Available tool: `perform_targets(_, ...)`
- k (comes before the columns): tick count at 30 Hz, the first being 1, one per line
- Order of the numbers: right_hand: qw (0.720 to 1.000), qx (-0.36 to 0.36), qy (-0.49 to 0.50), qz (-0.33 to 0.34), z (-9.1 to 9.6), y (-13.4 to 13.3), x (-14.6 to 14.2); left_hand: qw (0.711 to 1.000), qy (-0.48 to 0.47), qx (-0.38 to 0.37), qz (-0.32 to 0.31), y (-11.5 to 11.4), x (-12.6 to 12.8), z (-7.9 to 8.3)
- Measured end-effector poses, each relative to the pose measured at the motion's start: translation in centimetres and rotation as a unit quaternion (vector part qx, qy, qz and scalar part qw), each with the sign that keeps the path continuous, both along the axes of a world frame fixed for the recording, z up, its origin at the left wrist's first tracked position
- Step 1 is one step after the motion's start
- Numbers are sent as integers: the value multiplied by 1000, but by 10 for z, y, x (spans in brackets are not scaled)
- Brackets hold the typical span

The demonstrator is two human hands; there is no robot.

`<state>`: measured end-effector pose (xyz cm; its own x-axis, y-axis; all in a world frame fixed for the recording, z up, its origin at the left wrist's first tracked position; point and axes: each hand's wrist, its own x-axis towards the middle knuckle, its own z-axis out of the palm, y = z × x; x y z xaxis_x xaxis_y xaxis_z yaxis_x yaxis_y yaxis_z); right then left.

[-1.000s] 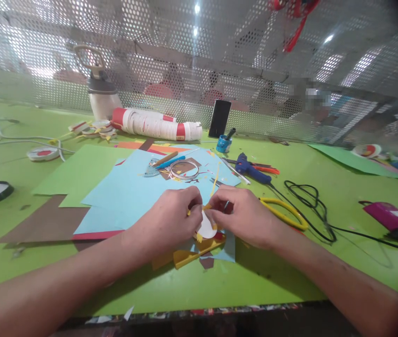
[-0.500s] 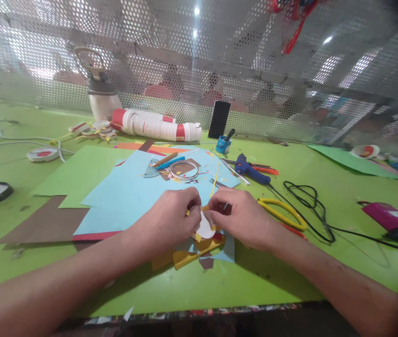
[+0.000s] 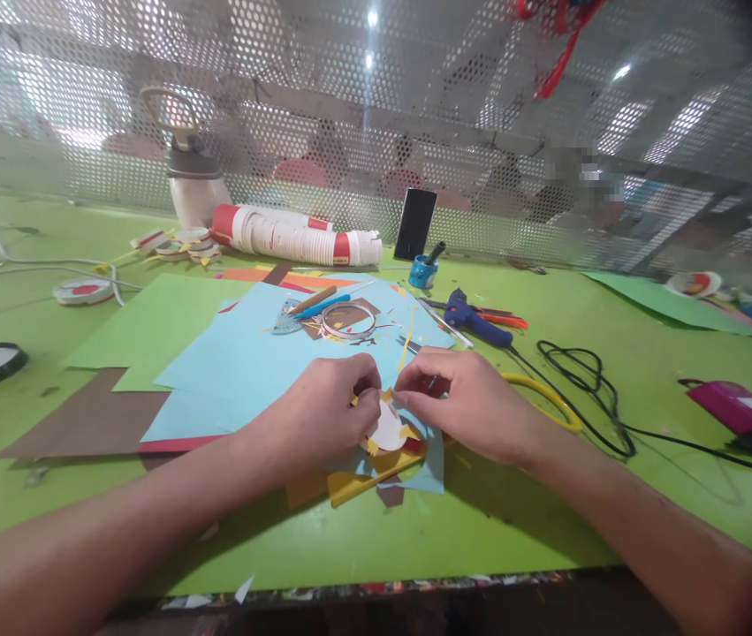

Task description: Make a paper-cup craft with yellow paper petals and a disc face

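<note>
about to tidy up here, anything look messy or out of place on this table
Yes, mildly: paper scraps lie scattered on the light blue sheet around the ring, and the black cord of the blue glue gun lies in tangled loops rather than a neat coil. I see no spill.

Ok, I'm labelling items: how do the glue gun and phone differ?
The glue gun is blue; the phone looks dark. The glue gun lies down; the phone stands tilted. The glue gun is nearer the right hand than the phone. Both are on the green table.
</note>
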<state>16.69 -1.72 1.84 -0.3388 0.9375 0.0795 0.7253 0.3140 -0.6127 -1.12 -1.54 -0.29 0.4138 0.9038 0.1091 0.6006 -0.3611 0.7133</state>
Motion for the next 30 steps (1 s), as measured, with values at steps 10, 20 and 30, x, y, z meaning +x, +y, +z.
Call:
perform_targets(10, 996, -49, 77, 6, 4, 1, 5, 998, -25, -52, 6, 1, 1, 4)
perform_targets(20, 994, -91, 61, 11, 0, 0, 4, 996, -70, -61, 9, 5, 1, 4)
perform_targets(30, 973, -166, 162, -1, 1, 2, 7, 997, -79, -3, -13, -2, 3, 7)
